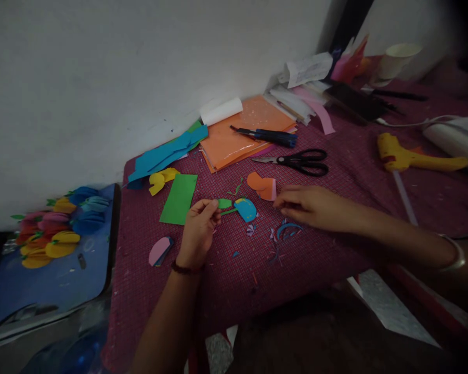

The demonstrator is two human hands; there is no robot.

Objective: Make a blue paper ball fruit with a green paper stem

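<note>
Between thumb and fingers, my left hand (200, 228) pinches a small green paper leaf (224, 203). A blue half-round paper piece (245, 210) with a bit of yellow lies just right of the leaf. My right hand (302, 204) hovers near an orange paper cutout (262, 185) with a pink edge; its fingers are bent together, and whether they hold anything is hidden. A green paper rectangle (178, 199) rests behind my left wrist, and a pink half-round stack (160, 251) lies to its left. Thin paper scraps (288, 229) are scattered below my right hand.
Black-handled scissors (304, 161) and a dark blue cutter (273, 136) lie beyond my hands, the cutter on orange sheets (222, 140). A yellow glue gun (421, 156) is at right. Finished-looking paper fruits (62, 244) sit on a blue surface (81, 280) at left.
</note>
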